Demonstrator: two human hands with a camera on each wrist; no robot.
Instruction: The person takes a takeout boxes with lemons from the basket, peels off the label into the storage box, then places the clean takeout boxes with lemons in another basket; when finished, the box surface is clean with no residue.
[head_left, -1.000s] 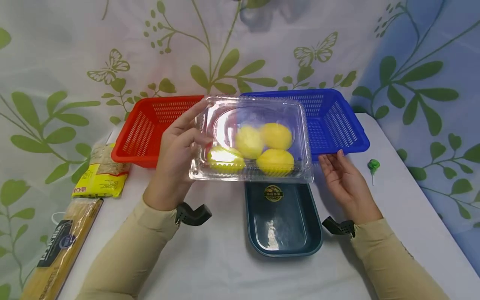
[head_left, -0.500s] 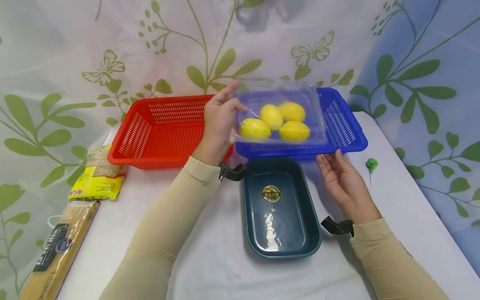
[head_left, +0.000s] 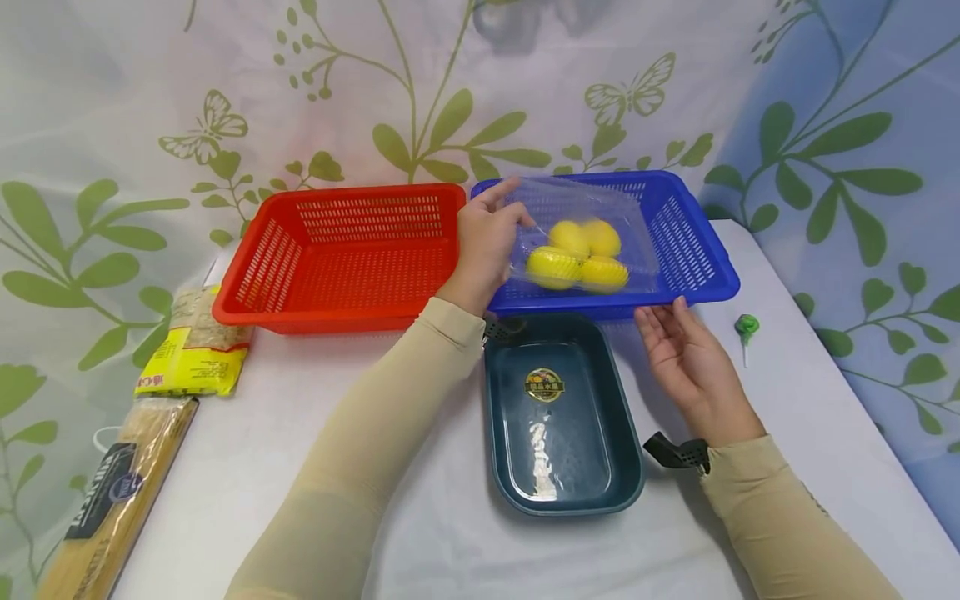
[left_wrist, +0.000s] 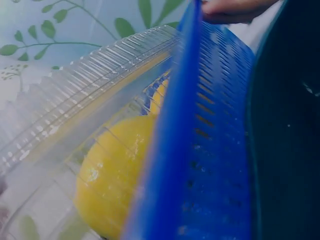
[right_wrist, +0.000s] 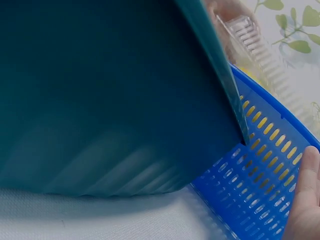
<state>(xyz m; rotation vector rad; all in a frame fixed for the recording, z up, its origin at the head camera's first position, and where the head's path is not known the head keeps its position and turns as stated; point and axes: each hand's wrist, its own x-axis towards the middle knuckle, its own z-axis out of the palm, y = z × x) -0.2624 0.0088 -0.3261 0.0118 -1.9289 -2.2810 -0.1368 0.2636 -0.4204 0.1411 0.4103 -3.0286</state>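
My left hand (head_left: 483, 250) grips the left edge of a clear plastic clamshell box (head_left: 637, 221) in the head view. Several yellow lemons (head_left: 553, 267) show inside the box. It is tilted, within the opening of the blue basket (head_left: 693, 250). In the left wrist view the box's ribbed side (left_wrist: 100, 67) and a lemon (left_wrist: 112, 175) sit behind the basket's rim (left_wrist: 170, 135). At the basket's front right, my right hand (head_left: 693, 375) touches the rim, palm up with loose fingers. The right wrist view shows its fingers (right_wrist: 306, 185) against the slotted wall (right_wrist: 265, 165).
A red basket (head_left: 255, 283) stands left of the blue one. Nearer lies a dark teal tray (head_left: 558, 450) with a gold label. A yellow bag (head_left: 195, 358) and a long noodle-like pack (head_left: 123, 492) are at left; a green lollipop (head_left: 746, 327) at right.
My left hand has carried the box of lemons rightward and away, from above the tray down into the blue basket's opening. The right hand has stayed at the basket's rim.
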